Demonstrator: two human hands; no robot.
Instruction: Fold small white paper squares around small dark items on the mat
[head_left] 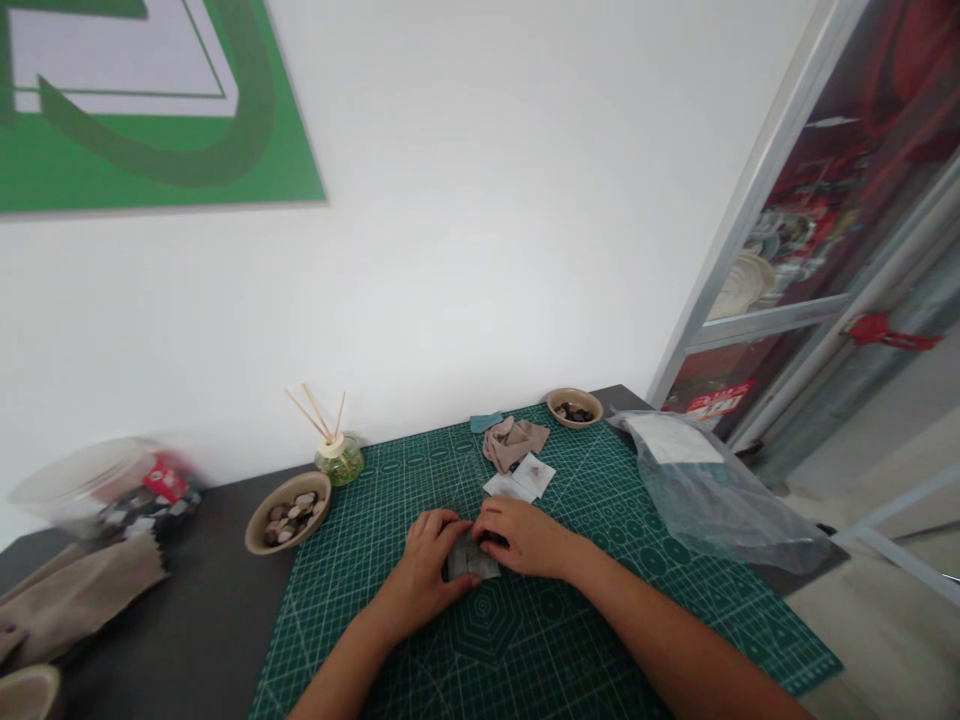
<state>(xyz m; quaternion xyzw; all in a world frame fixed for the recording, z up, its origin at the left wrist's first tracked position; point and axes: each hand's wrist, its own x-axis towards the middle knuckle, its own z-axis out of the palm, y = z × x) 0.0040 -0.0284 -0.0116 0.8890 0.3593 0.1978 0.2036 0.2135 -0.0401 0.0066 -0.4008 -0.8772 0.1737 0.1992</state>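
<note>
On the green cutting mat (397,480), a small grey cloth-like sheet (474,563) lies flat between my hands. My left hand (427,570) presses it down at the left, thumb and index finger at its edges. My right hand (525,538) is closed, with its bent fingertips at the sheet's upper right edge. A dark patch shows under those fingers; whether it is shadow or a small object I cannot make out. Just beyond lie pale square sheets (534,475) with faint grey marks, a crumpled beige cloth (514,440) and a blue-grey cloth piece (486,422).
Bowls of dark and light round pieces stand left (259,518) and back right (574,397). A reed diffuser (339,460) stands by the wall. A clear plastic bag (697,500) lies right. Brown cloth (90,600) and a plastic tub (82,480) are at far left.
</note>
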